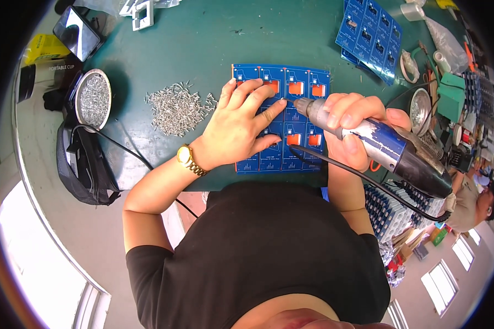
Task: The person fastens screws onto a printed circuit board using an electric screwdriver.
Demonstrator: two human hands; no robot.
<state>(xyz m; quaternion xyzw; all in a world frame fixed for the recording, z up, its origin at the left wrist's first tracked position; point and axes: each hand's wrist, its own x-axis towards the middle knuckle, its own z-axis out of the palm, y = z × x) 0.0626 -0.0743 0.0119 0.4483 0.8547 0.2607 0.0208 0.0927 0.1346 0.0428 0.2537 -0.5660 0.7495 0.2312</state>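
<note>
A blue circuit board panel (285, 122) with rows of cut-outs showing orange beneath lies flat in front of me. My left hand (240, 122) rests on its left part, fingers spread, with the index fingertip close to the driver's tip. My right hand (352, 123) is wrapped round an electric screwdriver (376, 143) with a worn blue and black body. The screwdriver lies slanted, its tip pointing left over the middle of the panel. Whether the tip touches a screw I cannot tell. Left of my left hand is a loose heap of small screws (175, 109).
A round dish of screws (93, 98) stands at the left beside a black bag (82, 164). More blue panels (370, 35) are stacked at the far right. The screwdriver's black cable (362, 174) crosses the panel's lower edge. A person (472, 203) is at the far right.
</note>
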